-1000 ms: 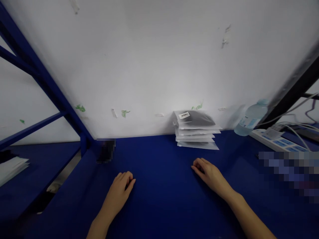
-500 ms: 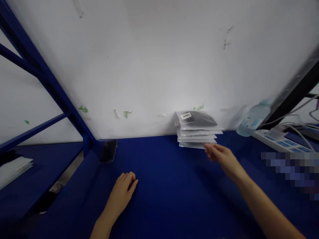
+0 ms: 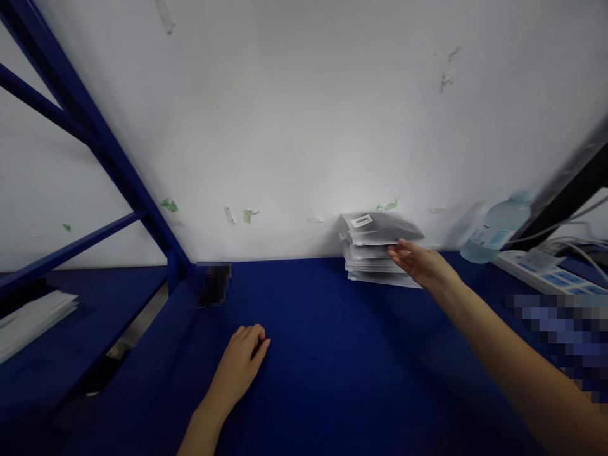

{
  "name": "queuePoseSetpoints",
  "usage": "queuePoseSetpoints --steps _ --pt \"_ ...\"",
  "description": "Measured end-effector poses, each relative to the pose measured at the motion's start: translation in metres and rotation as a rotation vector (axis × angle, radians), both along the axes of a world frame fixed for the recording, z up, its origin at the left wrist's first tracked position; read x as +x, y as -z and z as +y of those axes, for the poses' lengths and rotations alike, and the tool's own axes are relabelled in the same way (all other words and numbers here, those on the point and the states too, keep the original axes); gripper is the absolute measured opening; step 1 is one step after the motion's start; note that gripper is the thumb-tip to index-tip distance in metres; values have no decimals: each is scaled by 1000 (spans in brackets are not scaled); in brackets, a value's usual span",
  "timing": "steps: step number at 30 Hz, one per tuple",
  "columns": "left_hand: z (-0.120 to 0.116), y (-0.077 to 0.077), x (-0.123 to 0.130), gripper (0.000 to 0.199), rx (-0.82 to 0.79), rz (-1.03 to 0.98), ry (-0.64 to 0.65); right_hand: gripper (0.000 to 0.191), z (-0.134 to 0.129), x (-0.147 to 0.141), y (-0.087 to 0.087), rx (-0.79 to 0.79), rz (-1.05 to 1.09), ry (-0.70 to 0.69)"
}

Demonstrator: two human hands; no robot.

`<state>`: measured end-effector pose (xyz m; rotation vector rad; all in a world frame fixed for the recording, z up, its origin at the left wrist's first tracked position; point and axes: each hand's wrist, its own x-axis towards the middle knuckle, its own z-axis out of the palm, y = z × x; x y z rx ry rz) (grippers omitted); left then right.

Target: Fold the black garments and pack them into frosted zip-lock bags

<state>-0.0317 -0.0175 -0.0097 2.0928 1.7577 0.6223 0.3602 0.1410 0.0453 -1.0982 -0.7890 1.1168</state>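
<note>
A stack of frosted plastic zip bags lies against the wall, right of centre. The top bag holds something dark grey and bears a white barcode label. At the front right edge of that bag is my right hand, its thumb over the edge and its fingers just below, closed on it. My left hand rests on the blue table, palm down and holding nothing. Its fingers are loosely bent, with the thumb apart.
A clear bottle and a white power strip with cables stand at the right. A dark blurred object sits at the back left. Blue frame bars rise at the left, beside a second table with white packets.
My right hand has moved up from the lower bags to the top bag's edge and closed on it. My left hand stays on the table. The view has shifted slightly.
</note>
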Motion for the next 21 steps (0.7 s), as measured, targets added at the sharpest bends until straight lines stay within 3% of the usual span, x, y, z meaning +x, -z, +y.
queuePoseSetpoints --steps 3,9,13,15,18,21 --pt "0 -1 0 22 22 -8 8 12 0 -6 -6 -6 89 0" --pt "0 -2 0 21 29 3 12 20 -4 -18 -25 132 202 42" --pt "0 -2 0 20 26 -39 -8 19 -19 -39 -34 187 209 -5" --pt "0 -1 2 17 51 -86 -34 19 -35 -58 -31 172 180 -83" --pt "-2 1 9 27 200 -140 -46 13 -66 -93 -13 56 57 -318" --pt "-5 1 19 36 374 -129 64 9 -95 -123 14 -100 31 -476"
